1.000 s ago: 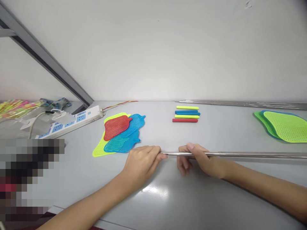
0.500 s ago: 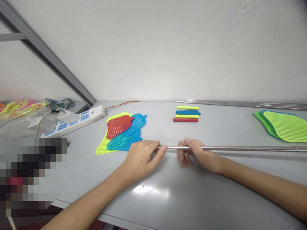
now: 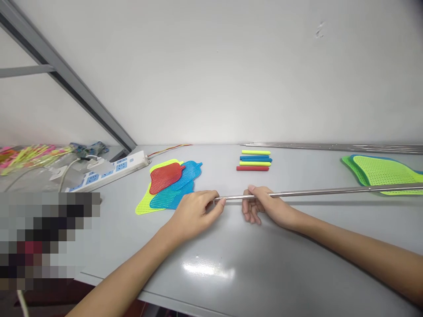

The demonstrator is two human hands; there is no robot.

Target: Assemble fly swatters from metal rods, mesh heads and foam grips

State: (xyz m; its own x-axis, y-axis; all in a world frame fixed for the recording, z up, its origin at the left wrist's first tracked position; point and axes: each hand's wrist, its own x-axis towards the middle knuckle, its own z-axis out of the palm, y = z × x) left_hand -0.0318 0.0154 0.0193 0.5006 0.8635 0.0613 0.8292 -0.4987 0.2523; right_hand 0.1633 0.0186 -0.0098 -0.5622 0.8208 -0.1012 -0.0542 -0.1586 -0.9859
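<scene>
A thin metal telescopic rod (image 3: 317, 192) runs from the middle of the view out past the right edge, raised over the table. My left hand (image 3: 198, 211) pinches its narrow left end between thumb and fingers. Farther along, my right hand (image 3: 264, 204) is closed around the rod, thumb on top and fingers curled below. Behind my left hand lie overlapping mesh fly swatter heads in red (image 3: 166, 177), blue (image 3: 188, 176) and yellow (image 3: 145, 202). Beyond my right hand, several plastic handle tubes lie in a row, including a red tube (image 3: 253, 168) and a yellow tube (image 3: 256, 152).
More metal rods (image 3: 333, 147) lie along the wall. Green swatter heads (image 3: 386, 171) are at right, partly beneath the rod's line. A power strip (image 3: 112, 169) with plugs and bagged colourful items (image 3: 36, 156) occupy the left. The table's front edge (image 3: 165, 304) runs below.
The rod has tilted, its right part rising so that it now crosses in front of the green swatter heads. Both hands keep their hold. The camera view has shifted slightly.
</scene>
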